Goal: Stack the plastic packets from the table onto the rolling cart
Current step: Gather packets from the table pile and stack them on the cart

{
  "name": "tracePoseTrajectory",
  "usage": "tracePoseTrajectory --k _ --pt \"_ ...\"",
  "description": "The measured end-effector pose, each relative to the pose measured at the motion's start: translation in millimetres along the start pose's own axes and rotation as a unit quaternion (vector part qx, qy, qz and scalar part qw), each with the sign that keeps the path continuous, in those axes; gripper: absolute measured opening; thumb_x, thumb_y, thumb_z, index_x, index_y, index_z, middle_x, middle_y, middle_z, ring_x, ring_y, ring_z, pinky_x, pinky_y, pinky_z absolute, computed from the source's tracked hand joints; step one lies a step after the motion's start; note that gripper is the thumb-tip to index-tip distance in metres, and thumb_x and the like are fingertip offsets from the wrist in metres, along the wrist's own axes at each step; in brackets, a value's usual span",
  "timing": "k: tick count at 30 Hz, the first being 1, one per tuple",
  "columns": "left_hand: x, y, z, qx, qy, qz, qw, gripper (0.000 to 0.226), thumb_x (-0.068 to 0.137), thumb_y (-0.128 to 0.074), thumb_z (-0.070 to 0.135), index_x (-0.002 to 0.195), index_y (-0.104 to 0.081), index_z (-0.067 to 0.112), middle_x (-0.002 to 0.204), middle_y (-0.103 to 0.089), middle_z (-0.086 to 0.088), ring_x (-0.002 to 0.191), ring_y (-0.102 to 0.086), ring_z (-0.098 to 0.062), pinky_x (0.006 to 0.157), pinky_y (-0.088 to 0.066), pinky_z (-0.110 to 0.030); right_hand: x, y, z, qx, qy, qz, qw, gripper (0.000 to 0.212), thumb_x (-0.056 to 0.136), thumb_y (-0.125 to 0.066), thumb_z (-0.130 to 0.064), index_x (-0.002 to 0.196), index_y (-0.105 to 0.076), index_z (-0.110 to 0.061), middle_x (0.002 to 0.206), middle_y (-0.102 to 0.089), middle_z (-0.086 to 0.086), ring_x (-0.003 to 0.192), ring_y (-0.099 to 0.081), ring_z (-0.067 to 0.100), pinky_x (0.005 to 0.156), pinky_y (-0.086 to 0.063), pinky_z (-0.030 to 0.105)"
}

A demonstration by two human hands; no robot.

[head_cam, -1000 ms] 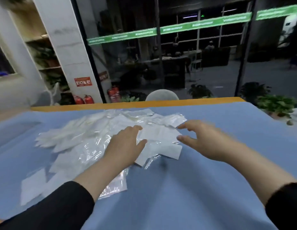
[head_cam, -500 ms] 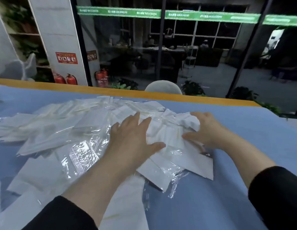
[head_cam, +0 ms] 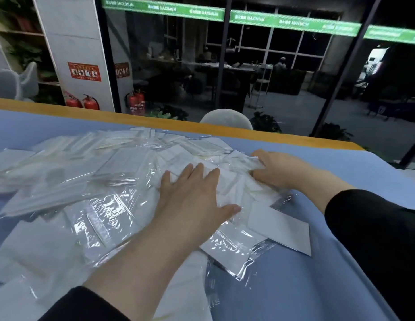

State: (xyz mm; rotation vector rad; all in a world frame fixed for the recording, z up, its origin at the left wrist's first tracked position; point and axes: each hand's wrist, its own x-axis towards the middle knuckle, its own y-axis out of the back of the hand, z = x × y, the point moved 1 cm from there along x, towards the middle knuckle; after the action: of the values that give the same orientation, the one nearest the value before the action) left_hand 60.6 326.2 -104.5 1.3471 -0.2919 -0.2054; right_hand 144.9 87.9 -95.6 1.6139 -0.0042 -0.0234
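A wide heap of plastic packets (head_cam: 123,181) lies on the blue tabletop (head_cam: 317,286), clear sleeves with white sheets inside, overlapping at all angles and spreading from the left edge of view to about the middle right; the rolling cart does not show in this view. The left hand (head_cam: 192,200) lies flat on the right part of the heap, fingers straight and a little spread, thumb out to the right, palm pressing down on the packets; its grip is released, nothing curled round anything. The right hand (head_cam: 280,170) sits at the far right rim of the heap, its fingers bent round the edge of a crumpled bunch of packets, thumb underneath or behind the plastic; its grip is grasping those packets, though how many it holds cannot be told. Both forearms come out of black sleeves (head_cam: 373,228). One flat white packet (head_cam: 283,225) juts out toward the right arm, and a clear crinkled one (head_cam: 239,253) lies nearest the viewer on the bare blue cloth. Beyond the tabletop's orange far edge (head_cam: 271,135) stand a pale chair back (head_cam: 226,117), red fire extinguishers (head_cam: 82,103) by a white pillar (head_cam: 74,42), and dark glass walls with a green band (head_cam: 271,19).
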Motion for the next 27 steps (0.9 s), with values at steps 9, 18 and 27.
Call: tracePoseTrajectory --k 9,18,27 --pt "-2 10 1 -0.039 0.005 0.040 0.998 0.082 0.093 -0.027 0.077 0.160 -0.010 0.034 0.169 -0.011 0.006 0.156 -0.003 -0.013 0.124 0.001 -0.053 -27 17 1 0.109 -0.018 0.215 0.970 0.019 0.103 -0.034 -0.025 0.089 -0.043 -0.015 0.072 -0.055 0.009 0.065 -0.046 0.031 0.052 -0.031 0.033" --pt "-21 22 18 -0.357 -0.119 0.179 0.909 0.057 0.095 -0.054 0.060 0.147 -0.036 0.045 0.134 -0.059 0.018 0.123 -0.054 -0.005 0.099 -0.042 -0.025 -141 31 -42 0.719 0.081 0.119 0.680 0.015 0.095 -0.061 -0.005 0.103 -0.071 -0.013 0.094 -0.075 0.010 0.082 -0.072 0.023 0.069 -0.057 0.031" --pt "-20 9 28 -0.202 -0.159 0.043 0.966 0.047 0.105 -0.045 0.039 0.151 -0.041 0.034 0.135 -0.054 0.008 0.126 -0.049 -0.013 0.106 -0.039 -0.032 -147 4 -27 0.642 0.075 0.067 0.760 0.042 0.090 -0.070 -0.005 0.123 -0.054 -0.025 0.115 -0.070 0.010 0.096 -0.072 0.027 0.083 -0.058 0.042"
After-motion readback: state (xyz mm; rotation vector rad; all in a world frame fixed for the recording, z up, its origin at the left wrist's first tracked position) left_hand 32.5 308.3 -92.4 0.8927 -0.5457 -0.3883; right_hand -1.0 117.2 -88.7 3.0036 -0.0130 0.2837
